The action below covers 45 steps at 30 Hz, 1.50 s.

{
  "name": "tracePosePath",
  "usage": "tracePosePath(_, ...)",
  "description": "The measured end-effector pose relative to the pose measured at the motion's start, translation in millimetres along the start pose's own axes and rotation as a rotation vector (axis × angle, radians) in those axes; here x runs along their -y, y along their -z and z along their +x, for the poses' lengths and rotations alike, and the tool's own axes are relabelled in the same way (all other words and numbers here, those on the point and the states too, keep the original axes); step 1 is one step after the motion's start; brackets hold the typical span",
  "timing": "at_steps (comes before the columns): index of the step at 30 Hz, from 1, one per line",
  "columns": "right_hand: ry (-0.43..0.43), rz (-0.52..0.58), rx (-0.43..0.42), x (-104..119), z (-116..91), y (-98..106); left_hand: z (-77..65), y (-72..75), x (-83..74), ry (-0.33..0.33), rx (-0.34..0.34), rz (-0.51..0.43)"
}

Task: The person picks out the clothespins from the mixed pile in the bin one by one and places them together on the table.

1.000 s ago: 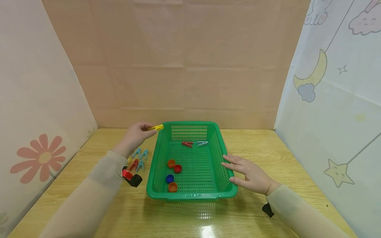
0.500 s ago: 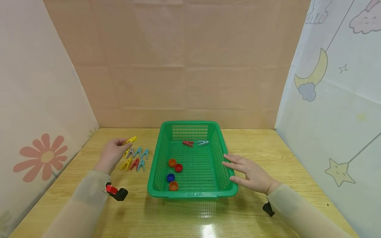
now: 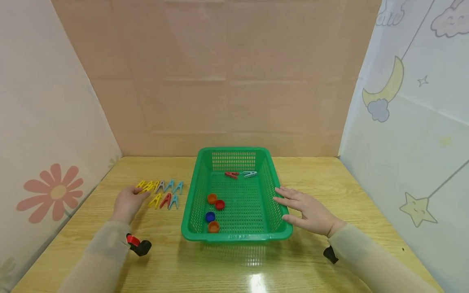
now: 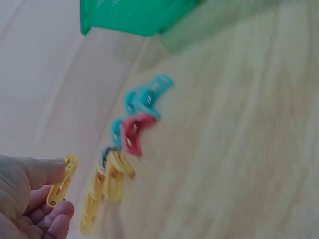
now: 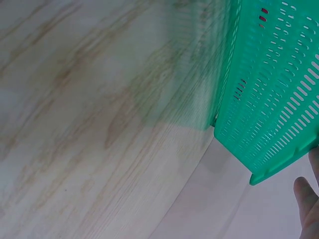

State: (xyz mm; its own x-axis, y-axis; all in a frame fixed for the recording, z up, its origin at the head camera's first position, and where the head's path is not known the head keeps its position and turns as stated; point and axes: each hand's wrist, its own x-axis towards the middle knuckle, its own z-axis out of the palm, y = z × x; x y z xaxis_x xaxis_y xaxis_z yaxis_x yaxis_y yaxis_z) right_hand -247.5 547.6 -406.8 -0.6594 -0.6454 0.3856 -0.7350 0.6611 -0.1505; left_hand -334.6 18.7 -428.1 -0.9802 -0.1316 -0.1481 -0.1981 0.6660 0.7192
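My left hand [image 3: 128,202] is at the left of the table, pinching a yellow clothespin [image 4: 63,183] between thumb and fingers. Just beyond it stands a back row of clothespins: yellow ones, a greyish one [image 3: 161,186] and blue ones [image 3: 169,186]. Nearer to me is a short row with a yellow clothespin [image 3: 155,200], a red clothespin [image 3: 165,200] and a blue clothespin [image 3: 174,201]. My right hand [image 3: 307,212], fingers extended, rests against the right rim of a green plastic basket [image 3: 237,237].
Inside the basket, a red clothespin [image 3: 231,175] and a light blue clothespin [image 3: 250,174] lie at the back. Orange, red and blue caps [image 3: 210,216] sit at its left side. Patterned sheets flank the wooden table [image 3: 311,171], with a plain backdrop [image 3: 227,81] behind.
My left hand has moved from the basket's far left corner leftward and down to the clothespin rows, still holding a yellow clothespin. The right hand has stayed on the basket rim.
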Motion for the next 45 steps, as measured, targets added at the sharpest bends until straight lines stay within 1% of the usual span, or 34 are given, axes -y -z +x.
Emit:
tracePosePath(2, 0.003, -0.002, 0.000, 0, 1, 0, 0.5, -0.9, 4.8, 0.016, -0.006, 0.021)
tracePosePath(7, 0.009, 0.000, -0.007, 0, 3, 2, 3.2, -2.4, 15.4, 0.024, 0.010, 0.062)
tracePosePath(9, 0.008, 0.000, -0.005, 0, 3, 3, 4.5, -3.4, 18.6, 0.036, 0.015, 0.056)
tracePosePath(14, 0.002, -0.004, 0.005, 0, 3, 3, 7.1, -5.8, 24.5, 0.096, 0.026, 0.021)
tracePosePath(17, 0.004, -0.002, 0.005, 0, 4, 3, 7.5, -6.6, 27.3, 0.104, 0.027, 0.014)
tracePosePath(20, 0.008, 0.002, 0.002, 1, 4, 3, 7.7, -6.0, 28.8, 0.102, 0.032, 0.021)
tracePosePath(23, 0.008, 0.003, -0.001, 0, 4, 2, 8.3, -3.5, 28.6, 0.100, 0.055, 0.033)
tracePosePath(26, 0.005, 0.005, -0.001, 0, 4, 2, 8.5, 0.5, 26.2, 0.126, 0.079, 0.009)
tracePosePath(29, 0.005, 0.007, -0.001, 0, 4, 2, 8.7, 5.3, 22.4, 0.128, 0.072, -0.006)
tracePosePath(32, 0.009, 0.007, -0.002, 0, 4, 2, 9.2, 9.5, 16.0, 0.091, 0.057, -0.010)
tracePosePath(35, 0.011, 0.004, -0.004, -1, 3, 2, 10.4, 11.9, 6.3, 0.029, 0.060, -0.008)
tracePosePath(37, 0.010, 0.006, -0.003, -1, 3, 1, 11.1, 11.8, -3.4, -0.014, 0.067, -0.024)
tracePosePath(39, 0.005, 0.010, 0.000, 0, 2, 1, 11.5, 10.7, -15.9, -0.051, 0.078, -0.038)
tracePosePath(42, -0.007, 0.020, 0.006, 0, 1, 0, 10.0, 7.9, -38.9, -0.103, 0.100, -0.072)
tracePosePath(45, -0.016, 0.024, 0.008, 1, 0, -1, 7.8, 5.4, -62.6, -0.156, 0.123, -0.086)
